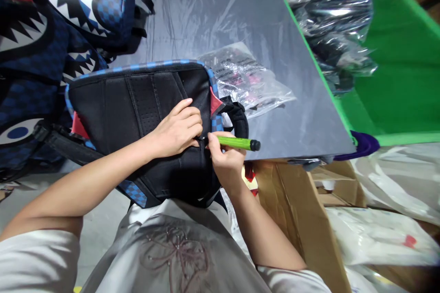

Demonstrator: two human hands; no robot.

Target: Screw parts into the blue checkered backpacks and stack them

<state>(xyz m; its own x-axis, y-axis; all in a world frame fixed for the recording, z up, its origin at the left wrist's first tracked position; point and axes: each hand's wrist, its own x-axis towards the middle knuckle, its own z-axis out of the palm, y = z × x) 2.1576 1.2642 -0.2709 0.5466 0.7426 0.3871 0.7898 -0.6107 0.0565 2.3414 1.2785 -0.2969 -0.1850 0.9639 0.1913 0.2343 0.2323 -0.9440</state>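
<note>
A backpack (117, 100) lies across my lap and the table edge with its black padded back panel up. It has blue checkered trim and red corner pieces. My left hand (178, 130) rests on this panel, its fingers curled and pinching the black material near a seam. In my right hand (228, 158) is a green marker pen (235, 142). Its black end points right, and its tip is close to the left fingertips; whether it touches the backpack I cannot tell. Beside the right hand loops a black carry strap (240, 119).
More blue checkered backpacks with shark-teeth prints (113, 0) are piled at the left. A clear plastic bag (247, 78) lies on the grey table (206, 13). Right of it, a green bin (388, 96) holds several wrapped items (337, 13). A cardboard box (292, 206) stands below the table edge.
</note>
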